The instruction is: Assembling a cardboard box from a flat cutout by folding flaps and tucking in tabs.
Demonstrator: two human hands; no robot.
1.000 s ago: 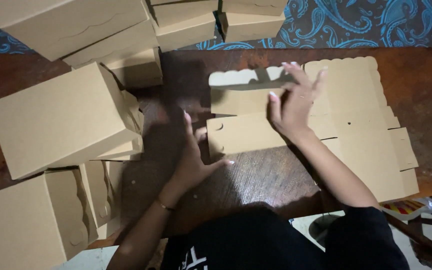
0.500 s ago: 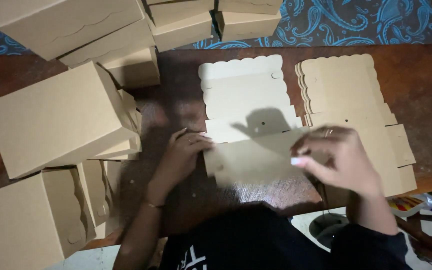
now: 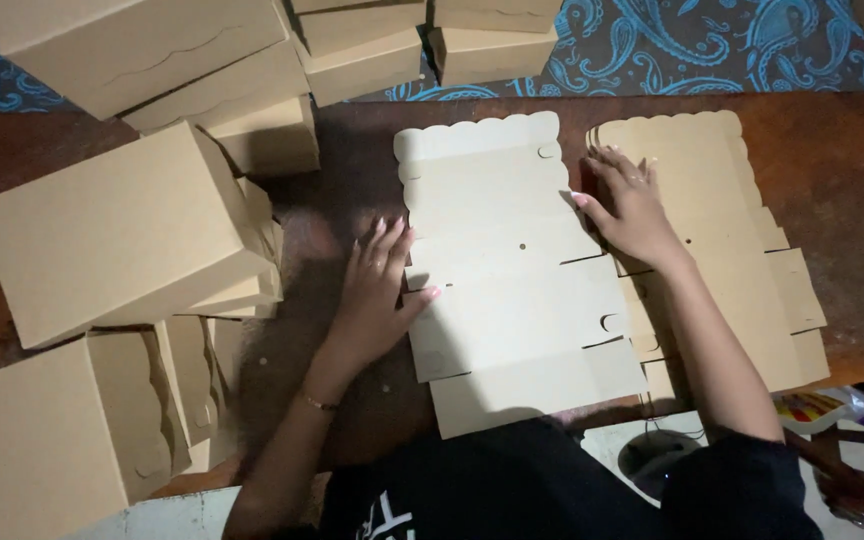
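Left hand (image 3: 377, 285) lies flat, fingers spread, at the unfolded cardboard blank's (image 3: 512, 270) left edge; right hand (image 3: 632, 205) rests open-palmed at its right edge, gripping nothing.

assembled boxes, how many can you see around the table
8, though some may be hidden: three at the left, two under that stack, three along the top.
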